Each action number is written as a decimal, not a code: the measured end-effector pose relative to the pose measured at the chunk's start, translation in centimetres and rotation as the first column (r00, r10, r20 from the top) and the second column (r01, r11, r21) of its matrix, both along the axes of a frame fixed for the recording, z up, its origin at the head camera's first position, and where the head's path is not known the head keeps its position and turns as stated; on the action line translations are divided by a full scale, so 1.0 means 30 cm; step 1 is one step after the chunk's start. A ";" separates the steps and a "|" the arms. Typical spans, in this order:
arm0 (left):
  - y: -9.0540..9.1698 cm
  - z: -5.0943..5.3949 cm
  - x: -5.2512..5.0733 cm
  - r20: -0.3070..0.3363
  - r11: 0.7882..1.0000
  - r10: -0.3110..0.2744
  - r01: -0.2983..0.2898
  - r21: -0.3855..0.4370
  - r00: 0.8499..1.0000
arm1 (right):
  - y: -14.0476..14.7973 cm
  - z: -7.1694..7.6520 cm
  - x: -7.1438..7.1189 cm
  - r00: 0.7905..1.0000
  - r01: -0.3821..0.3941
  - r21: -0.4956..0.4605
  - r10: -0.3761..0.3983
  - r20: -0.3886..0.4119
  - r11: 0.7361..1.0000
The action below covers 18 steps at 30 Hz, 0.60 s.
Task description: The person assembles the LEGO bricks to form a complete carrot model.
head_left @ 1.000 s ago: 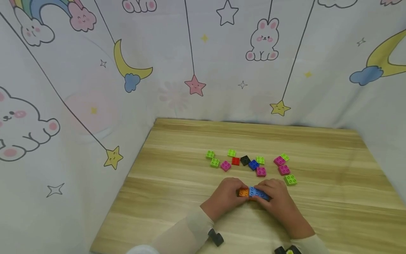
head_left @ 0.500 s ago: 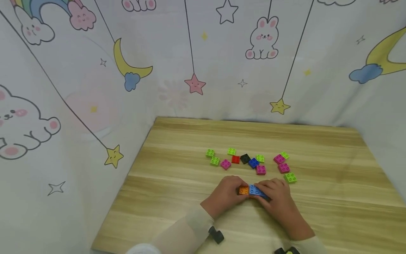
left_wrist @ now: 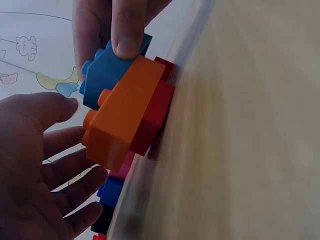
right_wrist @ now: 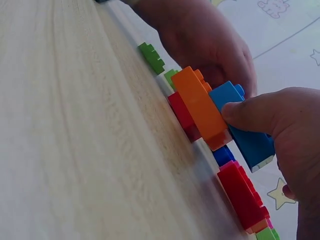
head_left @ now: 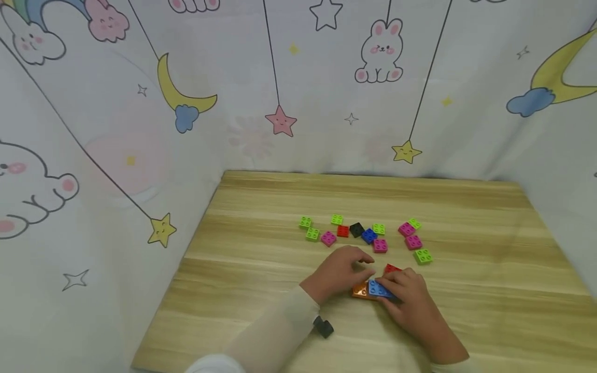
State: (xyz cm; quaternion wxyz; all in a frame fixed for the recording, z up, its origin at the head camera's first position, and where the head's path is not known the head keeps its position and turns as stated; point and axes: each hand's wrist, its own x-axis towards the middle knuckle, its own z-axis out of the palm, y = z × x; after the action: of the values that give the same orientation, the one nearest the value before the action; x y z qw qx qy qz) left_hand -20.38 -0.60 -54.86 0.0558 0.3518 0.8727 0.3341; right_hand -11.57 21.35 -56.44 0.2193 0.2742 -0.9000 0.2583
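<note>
My right hand [head_left: 408, 298] holds a light blue brick [head_left: 379, 288], thumb on one side and fingers on the other. That brick sits on an orange brick [left_wrist: 127, 100], overhanging one end. A red brick [left_wrist: 154, 117] lies under the orange one, close to the tabletop. My left hand [head_left: 339, 272] is just beside the orange end, fingers spread and holding nothing. Another red brick [right_wrist: 242, 197] shows beyond the stack in the right wrist view; whether it joins the stack I cannot tell. Part of the blue brick is hidden by my right fingers.
Loose small bricks lie behind my hands: lime ones [head_left: 312, 234], pink ones [head_left: 380, 245], a red one [head_left: 342, 231], a black one [head_left: 356, 229] and a dark blue one [head_left: 369, 236]. A patterned white curtain [head_left: 322, 150] stands along the wooden table's [head_left: 261, 207] back edge.
My left hand has let go of the orange end and drawn up from it, its fingers parting. The right hand keeps its hold on the blue brick; a red brick now shows behind it.
</note>
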 end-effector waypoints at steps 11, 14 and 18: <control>0.135 0.031 -0.128 0.050 0.923 -0.320 0.323 -0.210 0.946 | -0.001 0.008 0.002 0.997 -0.067 -0.057 0.065 -0.030 0.996; 0.159 0.034 -0.134 0.074 0.894 -0.376 0.382 -0.235 0.924 | -0.002 0.011 0.002 0.997 -0.067 -0.058 0.066 -0.027 0.996; 0.183 0.041 -0.132 0.054 0.880 -0.390 0.390 -0.271 0.919 | 0.000 0.014 0.003 0.998 -0.060 -0.057 0.058 -0.029 0.997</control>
State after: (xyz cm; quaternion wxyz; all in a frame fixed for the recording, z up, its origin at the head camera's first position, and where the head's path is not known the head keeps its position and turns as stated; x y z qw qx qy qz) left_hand -24.34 4.88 -53.62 0.1696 0.5091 0.8221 0.1905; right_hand -11.48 21.37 -56.01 0.2318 0.2976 -0.8806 0.2868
